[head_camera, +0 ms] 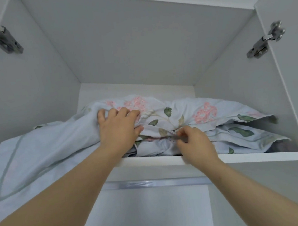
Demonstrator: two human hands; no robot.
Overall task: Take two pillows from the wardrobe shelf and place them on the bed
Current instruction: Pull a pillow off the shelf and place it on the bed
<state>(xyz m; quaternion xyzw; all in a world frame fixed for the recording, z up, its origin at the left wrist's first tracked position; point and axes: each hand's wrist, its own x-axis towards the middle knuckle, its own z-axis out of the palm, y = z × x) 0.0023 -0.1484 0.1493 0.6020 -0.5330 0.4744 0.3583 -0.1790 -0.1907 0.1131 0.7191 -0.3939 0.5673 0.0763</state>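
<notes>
Two pale blue pillows with pink flowers and green leaves lie stacked on the high wardrobe shelf (256, 158). The upper pillow (189, 113) rests on the lower pillow (240, 135). The upper pillow's left part hangs off the shelf's front edge and droops down at the left. My left hand (119, 128) presses on top of the upper pillow, fingers curled into its fabric. My right hand (194, 143) pinches the fabric edge between the two pillows at the shelf's front.
The white wardrobe compartment has side walls close on both sides. A metal hinge (2, 35) sits on the left open door and another hinge (264, 41) on the right one. Below the shelf lies a lower white panel with a metal strip (156, 183).
</notes>
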